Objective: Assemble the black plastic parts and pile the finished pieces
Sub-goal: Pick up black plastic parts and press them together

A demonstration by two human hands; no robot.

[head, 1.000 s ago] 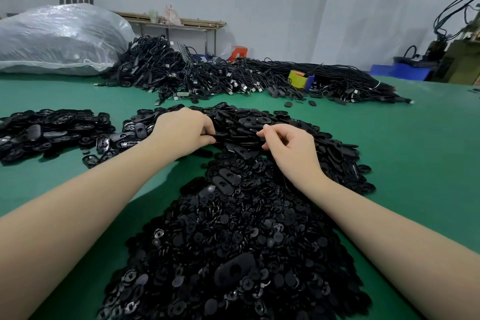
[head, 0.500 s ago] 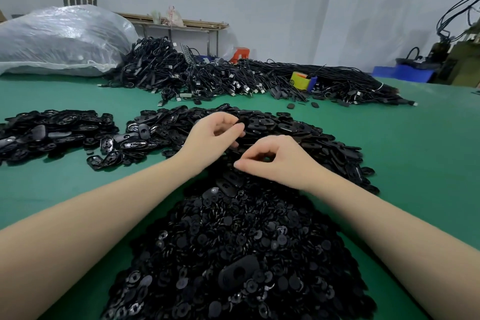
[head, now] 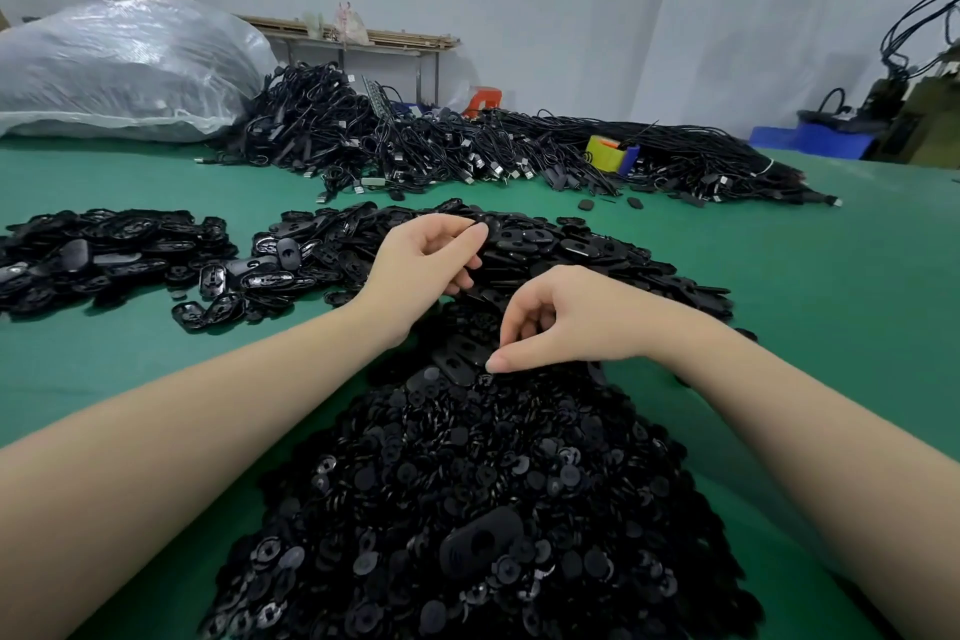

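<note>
Both bare forearms reach forward from the near edge of the green table (head: 831, 327) and converge over a big heap of black plastic parts. The left hand (head: 421, 260) is raised a little above the heap, palm turned toward the right hand, wrist bent slightly back; its thumb and forefinger pinch a black oval shell (head: 480, 244) at its upper edge, while the lower fingers curl under that piece. The right hand (head: 566, 322) sits nearer and lower, back of the hand up, wrist nearly level, fingers curled; its thumb and forefinger tips meet and point down and leftward, touching the heap, but whether they pinch one of the small parts cannot be told, since anything there is lost against the black. Just below the right fingertips begins the mound of small round discs (head: 467, 483), which spreads toward the person between the two forearms, with one oval shell lying on top of it. Beyond and around the left hand lies the pile of oval shells (head: 582, 250). Well to the left of the left hand, apart from the main heap, is a separate flat pile of finished pieces (head: 98, 250). Far beyond both hands lie tangled black cables (head: 415, 146) and a clear plastic sack (head: 124, 68).
</note>
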